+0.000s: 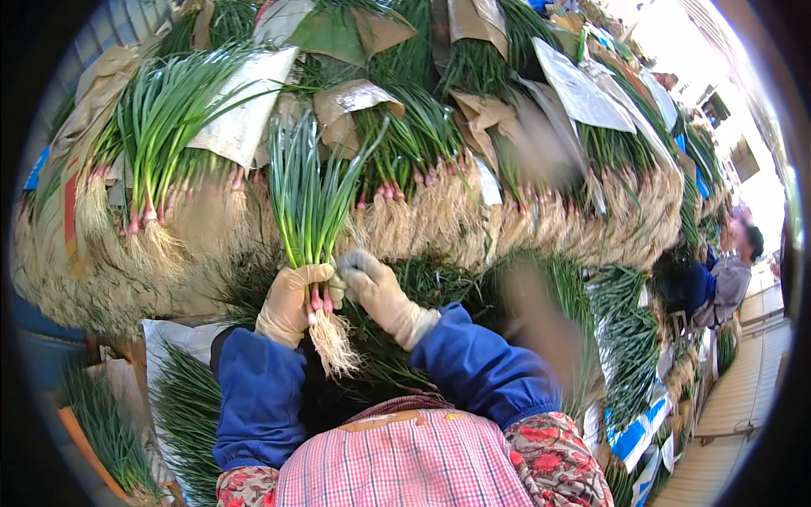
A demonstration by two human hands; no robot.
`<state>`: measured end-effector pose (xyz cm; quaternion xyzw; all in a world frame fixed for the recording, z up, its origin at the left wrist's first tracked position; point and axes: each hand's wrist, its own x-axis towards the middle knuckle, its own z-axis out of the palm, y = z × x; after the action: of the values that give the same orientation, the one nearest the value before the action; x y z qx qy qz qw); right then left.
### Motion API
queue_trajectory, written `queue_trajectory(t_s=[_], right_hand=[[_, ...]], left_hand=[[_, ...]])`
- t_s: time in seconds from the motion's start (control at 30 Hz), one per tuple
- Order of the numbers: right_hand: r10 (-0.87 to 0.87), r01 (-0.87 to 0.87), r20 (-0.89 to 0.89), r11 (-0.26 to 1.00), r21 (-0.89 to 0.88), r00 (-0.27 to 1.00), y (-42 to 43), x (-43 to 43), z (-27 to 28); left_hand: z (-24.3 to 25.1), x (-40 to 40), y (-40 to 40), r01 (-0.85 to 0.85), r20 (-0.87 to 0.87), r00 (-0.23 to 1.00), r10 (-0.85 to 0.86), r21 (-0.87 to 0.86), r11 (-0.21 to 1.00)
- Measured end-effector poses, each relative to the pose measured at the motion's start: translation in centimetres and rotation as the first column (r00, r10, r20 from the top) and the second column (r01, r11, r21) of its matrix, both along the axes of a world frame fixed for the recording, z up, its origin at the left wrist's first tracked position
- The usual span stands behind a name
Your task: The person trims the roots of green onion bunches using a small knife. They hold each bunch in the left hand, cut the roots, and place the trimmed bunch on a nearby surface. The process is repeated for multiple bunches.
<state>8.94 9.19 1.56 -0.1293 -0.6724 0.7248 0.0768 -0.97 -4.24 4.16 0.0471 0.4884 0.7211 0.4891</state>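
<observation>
My left hand (286, 304), in a cream glove, grips a small bunch of green plants like spring onions or young garlic (307, 209). The leaves stand upright above the fist, while the pinkish bulbs and pale stringy roots (332, 348) hang below it. Just right of the bunch is my right hand (383, 295), gloved too and with dirty fingertips. Its fingers are curled near the left fingers; whether they pinch a leaf or root is hidden. Beyond both hands runs a row of similar bundles with long roots (437, 215).
Paper and plastic wrappers (244, 104) cover parts of the stacked bundles. Loose green leaves (437, 285) lie beneath my hands. More bundles lie at lower left (184, 405) and at right (624, 342). Another person (722, 279) is at the far right.
</observation>
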Motion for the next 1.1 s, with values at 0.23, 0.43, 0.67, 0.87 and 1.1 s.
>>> queue_trajectory(t_s=[0.23, 0.43, 0.67, 0.87, 1.1], right_hand=[[0.073, -0.330, 0.334, 0.448, 0.831, 0.940, 6.2, 0.1, -3.0], [-0.471, -0.089, 0.418, 0.575, 0.813, 0.777, 12.6, -7.5, -1.2], [0.016, -0.087, 0.103, 0.677, 0.731, 0.995, 2.9, -0.4, -0.6], [0.085, -0.043, 0.496, 0.995, -0.095, 0.864, 3.9, -1.1, 0.1], [-0.470, 0.454, 0.224, 0.460, -0.763, 0.854, 0.1, -3.2, -0.1]], left_hand=[[0.3, -2.2, -0.2, -0.330, -0.096, 0.936, 0.340, 0.108, 0.938], [-1.4, -1.8, 1.2, -0.280, -0.026, 0.960, 0.279, -0.050, 0.959], [-2.1, -1.3, 1.9, -0.125, 0.037, 0.991, 0.132, -0.168, 0.978], [-1.8, -0.5, 1.5, 0.037, 0.031, 0.999, -0.038, 0.033, 0.999], [-0.7, -0.3, 1.2, 0.038, -0.022, 0.999, -0.038, 0.013, 0.999]])
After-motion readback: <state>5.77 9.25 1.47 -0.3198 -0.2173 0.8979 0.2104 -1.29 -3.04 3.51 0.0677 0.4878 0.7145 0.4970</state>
